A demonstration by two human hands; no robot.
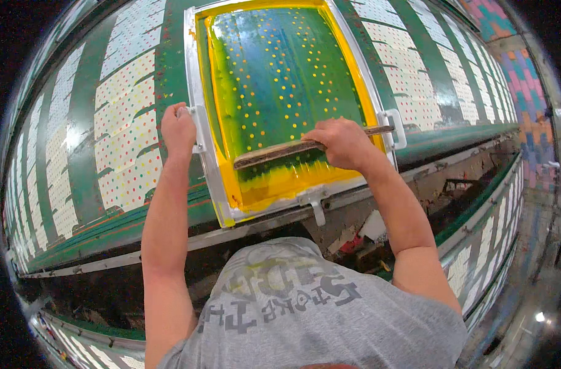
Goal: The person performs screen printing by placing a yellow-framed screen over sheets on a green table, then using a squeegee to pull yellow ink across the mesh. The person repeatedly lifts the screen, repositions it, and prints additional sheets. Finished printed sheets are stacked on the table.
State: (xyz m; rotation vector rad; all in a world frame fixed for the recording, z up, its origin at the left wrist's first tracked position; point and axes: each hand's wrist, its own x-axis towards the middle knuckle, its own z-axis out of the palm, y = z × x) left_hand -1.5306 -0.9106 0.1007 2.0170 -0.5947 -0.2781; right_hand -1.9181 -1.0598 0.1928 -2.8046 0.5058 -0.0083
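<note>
A screen printing frame [194, 80] with a pale metal rim lies on the long green table before me. Its green mesh [280, 67] has rows of dots, and yellow ink [268, 190] lines the border and pools along the near end. My left hand [178, 129] is closed round the handle on the frame's left side. In my right hand [342, 141] is a wooden squeegee [274, 152], gripped near its right half. The squeegee slants across the near part of the mesh, its right end reaching over the frame's right rim. Its lower edge is hard to see.
White fabric pieces with coloured dots [126, 129] lie in rows on the green table, left and right of the frame. A white handle [396, 129] juts from the frame's right side. Below the table's near edge runs a dark gap with scraps [372, 226]. Another printing table [477, 246] stands at the right.
</note>
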